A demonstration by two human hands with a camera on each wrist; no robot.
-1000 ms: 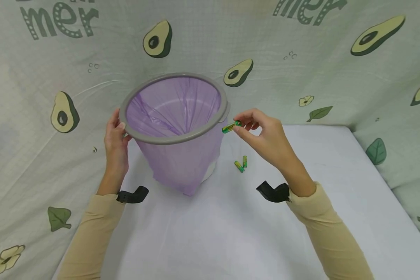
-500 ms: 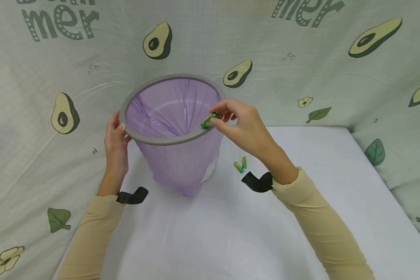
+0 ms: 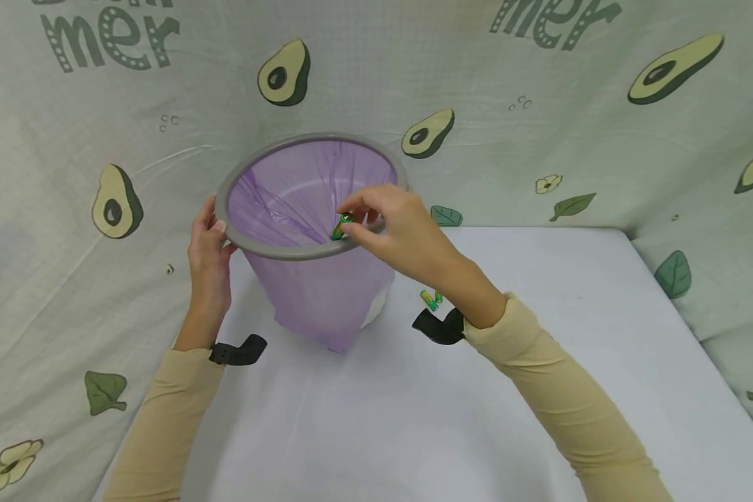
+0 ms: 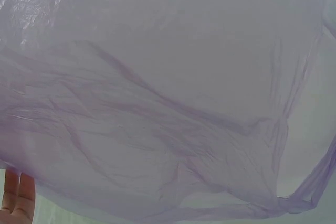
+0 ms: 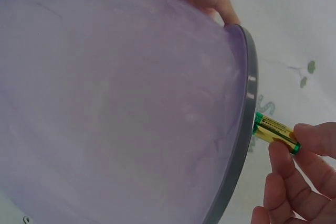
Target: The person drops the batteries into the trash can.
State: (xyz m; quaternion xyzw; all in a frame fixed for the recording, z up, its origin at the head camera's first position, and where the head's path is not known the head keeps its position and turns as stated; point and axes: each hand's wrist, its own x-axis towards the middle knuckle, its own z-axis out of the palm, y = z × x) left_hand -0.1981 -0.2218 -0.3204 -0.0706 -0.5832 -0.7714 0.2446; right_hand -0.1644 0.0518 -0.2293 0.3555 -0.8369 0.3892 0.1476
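A trash bin [image 3: 307,252] with a grey rim and a purple bag lining [image 3: 326,293] stands tilted toward me on the table. My left hand [image 3: 208,268] grips its rim at the left side, thumb in front. Between thumb and fingertips, my right hand [image 3: 389,219] pinches a green and yellow battery [image 3: 340,229] over the bin's opening, just inside the near right rim. In the right wrist view the battery [image 5: 275,132] appears beside the rim. Two similar batteries [image 3: 429,300] lie on the table near my right wrist, one partly hidden by it.
The table [image 3: 351,432] has a white cover. Behind it and at both sides hangs a pale cloth [image 3: 364,77] printed with avocados and leaves. Black straps [image 3: 238,350] sit at both wrists. The purple bag fills most of the left wrist view.
My right hand has carried the battery leftward, from outside the bin's right side to over its opening. The left hand and the bin have stayed in place.
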